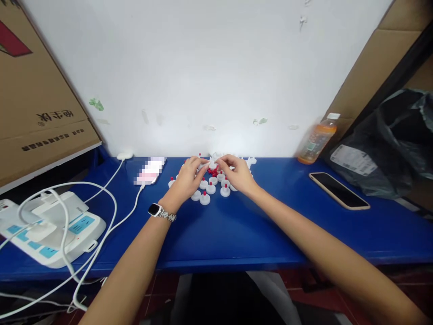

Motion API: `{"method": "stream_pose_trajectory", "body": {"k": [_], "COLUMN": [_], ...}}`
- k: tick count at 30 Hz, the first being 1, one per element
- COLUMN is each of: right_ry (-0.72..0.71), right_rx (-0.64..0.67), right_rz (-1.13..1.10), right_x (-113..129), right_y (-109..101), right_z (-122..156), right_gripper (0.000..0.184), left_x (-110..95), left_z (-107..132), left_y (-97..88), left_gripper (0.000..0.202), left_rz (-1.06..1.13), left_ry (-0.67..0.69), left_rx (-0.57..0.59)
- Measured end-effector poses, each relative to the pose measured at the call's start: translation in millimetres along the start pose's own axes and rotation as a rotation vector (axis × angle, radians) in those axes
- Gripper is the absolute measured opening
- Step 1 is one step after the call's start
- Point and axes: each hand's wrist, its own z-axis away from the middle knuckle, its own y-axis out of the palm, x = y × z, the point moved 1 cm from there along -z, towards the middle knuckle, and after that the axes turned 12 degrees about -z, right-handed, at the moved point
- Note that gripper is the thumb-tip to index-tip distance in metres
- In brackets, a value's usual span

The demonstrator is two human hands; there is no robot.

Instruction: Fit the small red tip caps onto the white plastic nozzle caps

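Near the back of the blue table, my left hand (190,179) and my right hand (238,174) face each other, fingers bent into pinches. Between their fingertips is a small white plastic cap (213,163), which both seem to grip; the fingers partly cover it. Under and in front of the hands lie several round white caps with red tips, among them one cap (204,198) nearest me and another cap (225,191) to its right. A small heap of red tips (213,172) shows between the hands. More white pieces (251,161) lie behind my right hand.
On the blue table (237,234), a white power strip (54,239) with looping cables and a charging phone (150,171) lie left. At right are an orange drink bottle (318,140), another phone (339,190) and a dark plastic bag (379,140). A white wall (216,67) stands behind.
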Motion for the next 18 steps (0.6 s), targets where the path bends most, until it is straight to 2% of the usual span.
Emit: {"method": "stream_pose_trajectory", "body": {"k": [2,4,8,13,16,18], "right_ry": [-0.022,-0.048,-0.052,-0.04,-0.015,0.016], "right_rx": [-0.005,0.05,0.167,0.19,0.178,0.204], "right_rz": [0.196,0.392,0.619,0.634,0.604,0.603], "right_x": [-4,-9,-17,-18,-21,-24], "right_y": [-7,-11,-4,0,-7,-11], "right_z": [0,-1,-6,-7,-6,-7], "right_gripper": [0.024,0.02,0.018,0.013,0.023,0.023], "left_x": [5,8,10,9,8,8], "left_z": [0,0,1,1,0,0], "left_y": [-3.4,-3.6,6.1,18.2,16.9,14.5], "left_gripper": [0.028,0.029,0.028,0.028,0.024,0.027], "left_rz": [0.04,0.077,0.116,0.18,0.247,0.308], "left_ry": [-0.063,-0.113,-0.153,-0.172,-0.216,-0.235], "left_rx": [-0.023,-0.042,-0.032,-0.023,-0.006,0.031]}}
